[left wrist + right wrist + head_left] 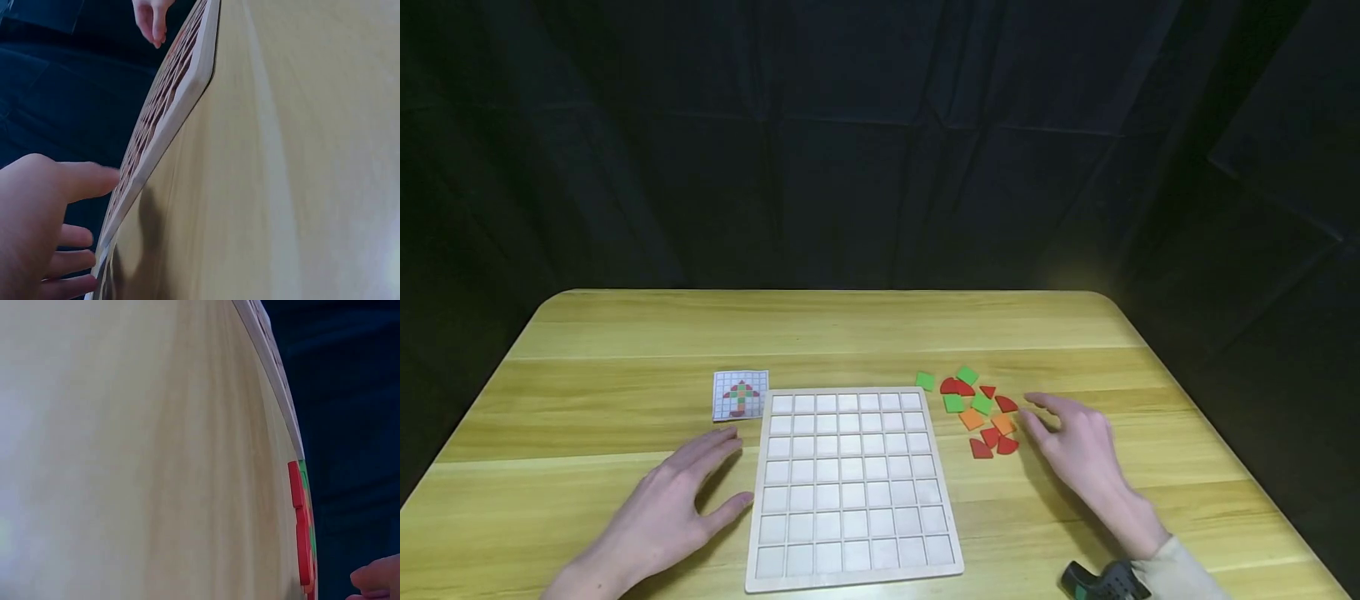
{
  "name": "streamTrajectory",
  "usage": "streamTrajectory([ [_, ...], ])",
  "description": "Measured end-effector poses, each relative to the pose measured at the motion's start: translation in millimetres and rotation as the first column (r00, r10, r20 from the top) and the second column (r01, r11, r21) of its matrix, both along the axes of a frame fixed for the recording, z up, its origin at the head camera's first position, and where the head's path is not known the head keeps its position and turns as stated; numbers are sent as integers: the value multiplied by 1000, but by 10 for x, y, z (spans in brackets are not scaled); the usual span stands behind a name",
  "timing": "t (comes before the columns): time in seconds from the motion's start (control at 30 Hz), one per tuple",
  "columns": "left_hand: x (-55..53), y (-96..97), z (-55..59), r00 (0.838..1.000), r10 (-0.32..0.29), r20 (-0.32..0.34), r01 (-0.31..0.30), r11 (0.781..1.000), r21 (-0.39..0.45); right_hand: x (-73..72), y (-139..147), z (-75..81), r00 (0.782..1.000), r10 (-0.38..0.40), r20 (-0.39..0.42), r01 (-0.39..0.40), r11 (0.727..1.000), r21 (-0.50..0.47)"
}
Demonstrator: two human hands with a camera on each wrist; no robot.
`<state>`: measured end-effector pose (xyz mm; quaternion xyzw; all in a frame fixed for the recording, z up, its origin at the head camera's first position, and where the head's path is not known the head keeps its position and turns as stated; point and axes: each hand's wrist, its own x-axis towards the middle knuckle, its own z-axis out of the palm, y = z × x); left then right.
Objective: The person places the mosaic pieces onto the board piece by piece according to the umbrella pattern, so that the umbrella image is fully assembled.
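A white gridded wooden board (853, 487) lies in the middle of the table, its square cells bare. Beside its left edge my left hand (666, 504) hovers with fingers extended and thumb near the frame, holding nothing. To the right of the board lie loose flat tiles: green squares (953, 403), orange squares (972, 418) and red quarter-round pieces (981, 448). My right hand (1078, 442) is just right of these tiles, thumb and forefinger apart, with nothing between them. In the right wrist view, red tiles (303, 544) show edge-on near the fingertips.
A small pattern card (741, 396) with a coloured figure on a grid lies at the board's upper left corner. A dark strapped device (1105, 581) is at the right wrist. Black cloth (850, 167) hangs behind the wooden table (820, 325).
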<state>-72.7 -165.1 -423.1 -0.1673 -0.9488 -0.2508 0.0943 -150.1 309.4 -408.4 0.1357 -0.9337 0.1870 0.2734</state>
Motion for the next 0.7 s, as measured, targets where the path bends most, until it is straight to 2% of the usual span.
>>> streamTrajectory([
  [0.27, 26, 99, 9, 993, -50, 111, 53, 998, -23, -85, -46, -43, 1000, -5, 2, 5, 1000, -22],
  [0.7, 27, 68, 42, 978, -138, 158, 145, 989, -33, -249, -139, -108, 998, -13, 65, 16, 998, -54],
])
